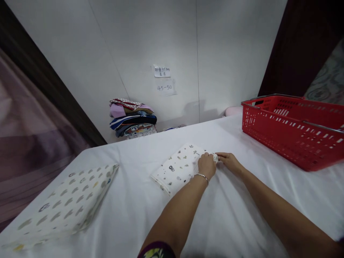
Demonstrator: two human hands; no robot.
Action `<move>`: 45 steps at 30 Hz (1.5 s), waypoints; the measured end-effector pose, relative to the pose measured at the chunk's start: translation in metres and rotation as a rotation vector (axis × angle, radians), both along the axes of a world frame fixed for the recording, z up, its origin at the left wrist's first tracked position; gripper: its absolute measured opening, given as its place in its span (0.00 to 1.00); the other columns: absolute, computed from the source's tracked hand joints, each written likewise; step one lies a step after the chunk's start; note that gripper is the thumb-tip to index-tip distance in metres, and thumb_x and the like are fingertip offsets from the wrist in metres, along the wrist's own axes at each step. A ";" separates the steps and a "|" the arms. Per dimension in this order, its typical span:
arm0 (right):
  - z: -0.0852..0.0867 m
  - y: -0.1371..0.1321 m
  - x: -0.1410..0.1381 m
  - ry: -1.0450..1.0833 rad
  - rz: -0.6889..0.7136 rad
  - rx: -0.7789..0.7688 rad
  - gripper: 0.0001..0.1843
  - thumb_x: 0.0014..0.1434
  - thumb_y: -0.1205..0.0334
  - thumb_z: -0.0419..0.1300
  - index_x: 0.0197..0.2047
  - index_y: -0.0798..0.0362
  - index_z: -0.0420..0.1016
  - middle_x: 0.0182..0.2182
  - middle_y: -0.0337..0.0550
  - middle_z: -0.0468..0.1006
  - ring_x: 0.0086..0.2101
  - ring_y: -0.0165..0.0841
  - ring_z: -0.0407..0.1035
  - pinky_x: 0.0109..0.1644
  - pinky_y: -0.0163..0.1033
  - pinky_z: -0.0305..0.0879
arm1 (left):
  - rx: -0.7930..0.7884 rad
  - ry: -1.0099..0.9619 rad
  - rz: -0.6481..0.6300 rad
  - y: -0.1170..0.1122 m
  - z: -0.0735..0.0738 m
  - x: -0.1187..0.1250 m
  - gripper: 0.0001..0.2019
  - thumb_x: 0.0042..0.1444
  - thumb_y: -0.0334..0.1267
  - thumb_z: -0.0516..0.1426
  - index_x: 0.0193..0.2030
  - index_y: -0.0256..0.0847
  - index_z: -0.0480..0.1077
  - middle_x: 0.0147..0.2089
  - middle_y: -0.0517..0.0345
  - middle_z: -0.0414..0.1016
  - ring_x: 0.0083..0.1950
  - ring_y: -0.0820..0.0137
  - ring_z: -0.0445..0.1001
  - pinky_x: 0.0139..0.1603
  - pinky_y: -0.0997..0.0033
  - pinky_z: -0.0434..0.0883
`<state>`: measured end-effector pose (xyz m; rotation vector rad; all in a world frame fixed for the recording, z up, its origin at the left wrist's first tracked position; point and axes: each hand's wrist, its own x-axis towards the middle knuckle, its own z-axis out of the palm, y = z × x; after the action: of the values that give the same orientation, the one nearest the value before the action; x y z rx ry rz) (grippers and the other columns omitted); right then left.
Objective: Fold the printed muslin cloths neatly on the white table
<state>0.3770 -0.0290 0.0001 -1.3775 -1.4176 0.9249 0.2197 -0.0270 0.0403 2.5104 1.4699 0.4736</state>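
A white printed cloth (178,166) lies folded flat in the middle of the white-covered table, with small leaf and dot motifs. At its right end the fabric is rolled or bunched into a small knob; I cannot tell which. My left hand (206,165), with a bracelet at the wrist, is closed over that end with its fingers curled. From the right, my right hand (229,161) reaches to the bunched tip and grips it between thumb and fingers. Another folded cloth (68,200), white with grey cloud-like shapes, rests apart at the left.
A red plastic basket (285,132) with metal handles stands at the right. Behind the table's far edge, folded fabrics are piled in a stack (133,118). Handwritten paper labels (166,87) are on the white wall. A pinkish curtain (32,136) hangs at the left.
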 end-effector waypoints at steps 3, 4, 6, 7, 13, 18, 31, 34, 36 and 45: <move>-0.004 0.001 0.000 0.038 0.028 0.028 0.19 0.51 0.54 0.58 0.44 0.54 0.78 0.36 0.41 0.79 0.37 0.36 0.71 0.45 0.40 0.66 | 0.008 -0.007 0.002 0.002 -0.002 0.000 0.10 0.59 0.36 0.49 0.44 0.40 0.68 0.46 0.50 0.68 0.48 0.63 0.66 0.45 0.65 0.65; -0.006 0.002 0.001 0.057 0.023 0.023 0.19 0.51 0.54 0.58 0.44 0.54 0.78 0.36 0.42 0.79 0.36 0.36 0.71 0.44 0.41 0.67 | 0.008 -0.010 0.001 0.002 -0.003 0.000 0.10 0.60 0.35 0.48 0.44 0.40 0.68 0.46 0.50 0.68 0.47 0.63 0.66 0.45 0.66 0.65; -0.011 0.004 0.001 0.075 0.002 0.021 0.19 0.51 0.54 0.58 0.43 0.54 0.78 0.35 0.42 0.79 0.36 0.36 0.72 0.43 0.42 0.67 | 0.001 -0.009 0.000 0.002 -0.004 -0.001 0.11 0.60 0.35 0.47 0.45 0.41 0.68 0.46 0.50 0.68 0.47 0.64 0.66 0.45 0.66 0.64; -0.012 0.005 0.001 0.068 -0.007 0.026 0.19 0.50 0.54 0.58 0.43 0.54 0.78 0.35 0.42 0.79 0.36 0.36 0.72 0.43 0.42 0.67 | 0.000 -0.008 -0.001 0.002 -0.004 -0.001 0.11 0.60 0.35 0.47 0.45 0.41 0.68 0.46 0.51 0.68 0.47 0.64 0.66 0.45 0.67 0.64; -0.013 0.006 -0.001 -0.101 -0.071 0.120 0.16 0.52 0.58 0.54 0.40 0.52 0.78 0.37 0.42 0.79 0.38 0.36 0.71 0.46 0.42 0.66 | 0.016 -0.041 0.008 0.005 -0.006 0.003 0.12 0.61 0.43 0.48 0.44 0.43 0.69 0.45 0.52 0.69 0.47 0.64 0.66 0.46 0.66 0.64; -0.015 0.004 -0.001 -0.247 -0.150 0.203 0.15 0.52 0.61 0.51 0.38 0.52 0.77 0.36 0.43 0.78 0.36 0.35 0.70 0.42 0.41 0.65 | 0.027 -0.004 0.036 0.008 -0.004 0.009 0.08 0.58 0.36 0.51 0.43 0.41 0.68 0.45 0.51 0.69 0.47 0.63 0.67 0.44 0.66 0.64; -0.012 -0.003 0.002 -0.162 -0.124 0.164 0.14 0.52 0.60 0.52 0.38 0.53 0.76 0.35 0.43 0.78 0.36 0.35 0.70 0.42 0.39 0.65 | 0.005 -0.011 0.019 0.012 -0.005 0.017 0.10 0.60 0.42 0.49 0.44 0.41 0.67 0.46 0.51 0.67 0.48 0.64 0.65 0.45 0.67 0.63; -0.013 -0.002 0.001 -0.156 -0.129 0.162 0.14 0.52 0.61 0.52 0.38 0.52 0.77 0.35 0.42 0.78 0.36 0.35 0.70 0.41 0.39 0.65 | 0.018 0.021 0.009 0.016 -0.006 0.021 0.09 0.60 0.41 0.50 0.43 0.42 0.67 0.46 0.52 0.67 0.47 0.65 0.65 0.45 0.67 0.63; -0.015 -0.001 0.002 -0.151 -0.141 0.160 0.14 0.52 0.62 0.52 0.38 0.51 0.77 0.35 0.42 0.78 0.36 0.35 0.70 0.41 0.39 0.65 | 0.040 0.033 0.013 0.017 -0.008 0.023 0.08 0.60 0.40 0.50 0.42 0.42 0.67 0.45 0.53 0.67 0.47 0.65 0.66 0.44 0.68 0.64; -0.011 -0.003 0.004 -0.100 -0.082 0.121 0.14 0.52 0.61 0.53 0.38 0.52 0.77 0.35 0.42 0.78 0.37 0.35 0.70 0.42 0.39 0.64 | 0.033 0.062 0.020 0.019 -0.008 0.024 0.08 0.60 0.39 0.50 0.43 0.43 0.67 0.45 0.53 0.68 0.47 0.67 0.66 0.44 0.69 0.64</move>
<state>0.3808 -0.0322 -0.0107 -1.3956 -1.4560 0.7145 0.2437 -0.0082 0.0327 2.5607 1.5224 0.4300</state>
